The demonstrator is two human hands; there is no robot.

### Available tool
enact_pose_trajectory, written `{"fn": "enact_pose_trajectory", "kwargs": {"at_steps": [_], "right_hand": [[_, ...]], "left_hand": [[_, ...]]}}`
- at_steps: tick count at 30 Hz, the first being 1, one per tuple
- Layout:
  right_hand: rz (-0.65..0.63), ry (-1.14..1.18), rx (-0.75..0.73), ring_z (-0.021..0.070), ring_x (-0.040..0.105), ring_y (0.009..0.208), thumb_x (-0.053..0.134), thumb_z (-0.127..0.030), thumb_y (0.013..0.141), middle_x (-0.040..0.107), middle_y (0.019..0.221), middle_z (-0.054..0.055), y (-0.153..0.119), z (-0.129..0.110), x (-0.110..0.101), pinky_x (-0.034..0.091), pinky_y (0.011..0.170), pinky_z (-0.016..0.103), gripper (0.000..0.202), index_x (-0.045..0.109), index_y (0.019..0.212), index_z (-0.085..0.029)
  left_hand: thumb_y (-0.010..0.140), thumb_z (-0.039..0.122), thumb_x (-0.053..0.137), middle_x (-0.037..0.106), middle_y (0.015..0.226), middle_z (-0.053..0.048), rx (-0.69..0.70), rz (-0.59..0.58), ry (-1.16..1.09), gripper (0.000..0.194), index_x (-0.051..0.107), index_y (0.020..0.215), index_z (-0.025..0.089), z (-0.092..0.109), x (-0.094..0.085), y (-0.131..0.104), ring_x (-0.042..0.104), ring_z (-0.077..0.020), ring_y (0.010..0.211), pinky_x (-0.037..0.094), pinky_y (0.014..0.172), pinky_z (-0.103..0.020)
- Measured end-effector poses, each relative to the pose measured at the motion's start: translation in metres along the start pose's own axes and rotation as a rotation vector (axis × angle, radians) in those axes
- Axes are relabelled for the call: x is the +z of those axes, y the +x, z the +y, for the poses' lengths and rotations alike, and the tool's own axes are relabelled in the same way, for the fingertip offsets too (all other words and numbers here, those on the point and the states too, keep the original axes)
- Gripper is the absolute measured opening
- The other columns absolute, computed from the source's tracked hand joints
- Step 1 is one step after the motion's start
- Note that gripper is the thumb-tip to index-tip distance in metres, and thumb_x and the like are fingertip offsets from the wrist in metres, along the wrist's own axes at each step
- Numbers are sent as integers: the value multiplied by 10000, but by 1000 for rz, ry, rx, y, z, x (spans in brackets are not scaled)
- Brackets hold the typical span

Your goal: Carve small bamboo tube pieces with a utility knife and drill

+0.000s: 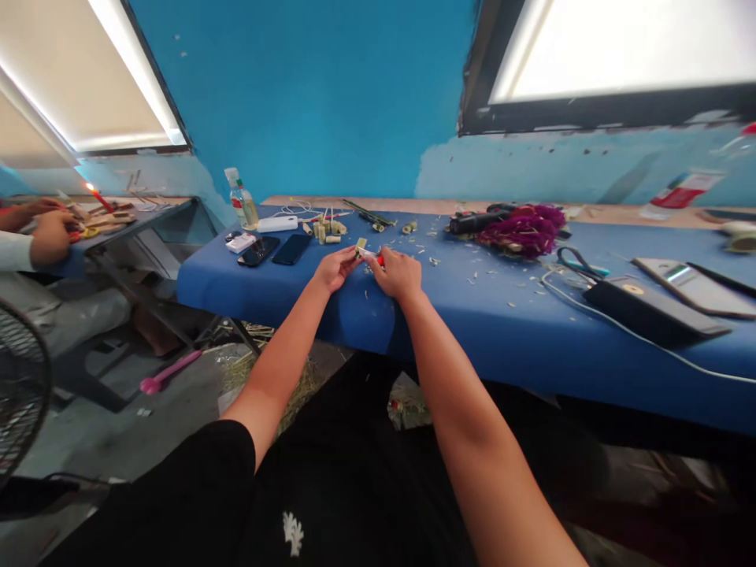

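Note:
Over the blue-covered table, my left hand [336,268] is closed on a short pale-green stalk piece [361,244], which looks like bamboo. My right hand [398,274] is wrapped round a red-handled knife [380,259], its light blade against or very close to the piece; I cannot tell whether they touch. Both hands nearly meet near the front of the table. Just beyond my left hand stand and lie several similar cut pieces [322,231]. Thin shavings [434,261] are scattered to the right of my hands.
Two phones [291,249] and bottles [246,209] are on the left of the blue table [472,307]. Purple fibres [523,231], a dark wallet [655,309] and a white cable [614,316] lie right. At another table, a person's hands [50,224] work near a lit red candle [99,198]. A fan [22,386] stands left.

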State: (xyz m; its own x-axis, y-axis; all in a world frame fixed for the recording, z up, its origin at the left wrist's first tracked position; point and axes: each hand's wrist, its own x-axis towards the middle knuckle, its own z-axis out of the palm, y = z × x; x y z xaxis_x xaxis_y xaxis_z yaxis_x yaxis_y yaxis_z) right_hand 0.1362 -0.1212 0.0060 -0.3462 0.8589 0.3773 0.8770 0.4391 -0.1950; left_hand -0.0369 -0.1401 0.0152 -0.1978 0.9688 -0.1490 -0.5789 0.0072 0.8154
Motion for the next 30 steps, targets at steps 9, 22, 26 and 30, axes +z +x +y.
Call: {"fn": "enact_pose_trajectory", "kwargs": {"at_steps": [9, 22, 26, 30], "right_hand": [[-45, -9, 31, 363, 787, 1073, 411, -692, 1144, 838, 1192, 188, 4, -1, 1, 458, 828, 374, 617, 797, 1232, -219], [114, 280, 312, 368, 758, 1162, 547, -587, 1106, 807, 1283, 198, 14, 17, 5, 507, 918, 406, 534, 648, 1443, -186], [225, 446, 58, 281, 716, 1251, 500, -390, 1103, 774, 1373, 152, 11, 22, 12, 493, 1006, 351, 381, 698, 1365, -196], [228, 363, -59, 267, 718, 1192, 404, -389, 1134, 794, 1302, 130, 8, 19, 10, 469, 979, 338, 440, 765, 1315, -216]], "left_hand": [[917, -20, 729, 757, 741, -40, -36, -76, 72, 186, 774, 799, 116, 0, -7, 1, 674, -107, 661, 558, 782, -223], [921, -59, 718, 672, 640, 29, 26, -29, 64, 210, 723, 817, 124, 0, -9, 5, 561, -38, 538, 439, 608, -158], [973, -30, 697, 714, 681, 25, 26, -4, 42, 182, 763, 899, 122, -1, -6, 7, 614, -38, 580, 479, 657, -143], [1029, 39, 675, 796, 795, -16, 18, -9, 43, 152, 796, 1008, 128, -1, -3, 4, 743, -98, 711, 584, 811, -217]]}}
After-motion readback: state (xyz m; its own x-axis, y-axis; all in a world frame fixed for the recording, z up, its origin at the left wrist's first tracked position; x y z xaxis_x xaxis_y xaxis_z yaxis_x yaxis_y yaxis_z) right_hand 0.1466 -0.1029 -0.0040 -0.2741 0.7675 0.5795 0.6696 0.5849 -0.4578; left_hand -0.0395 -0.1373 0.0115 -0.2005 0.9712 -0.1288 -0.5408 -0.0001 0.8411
